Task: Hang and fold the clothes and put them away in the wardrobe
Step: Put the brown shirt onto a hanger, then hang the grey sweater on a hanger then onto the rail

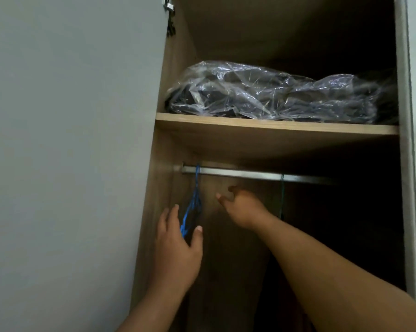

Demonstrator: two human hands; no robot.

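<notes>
I look into an open wooden wardrobe with a metal rail (pixel 250 174) under a shelf (pixel 274 128). A blue hanger (pixel 192 204) hangs at the rail's left end, seen edge-on. A thin green hanger (pixel 282 195) hangs farther right, mostly lost in the dark. My left hand (pixel 178 248) is raised just below the blue hanger, fingers straight, with the hanger's lower part between fingers and thumb, not gripped. My right hand (pixel 240 207) reaches in below the rail between the two hangers, fingers loosely spread, holding nothing.
On the shelf lies a dark bundle wrapped in clear plastic (pixel 274 94). The grey wardrobe door (pixel 70 140) stands open at the left, with a hinge (pixel 168 6) at its top. The wardrobe's right side panel (pixel 405 140) bounds the opening.
</notes>
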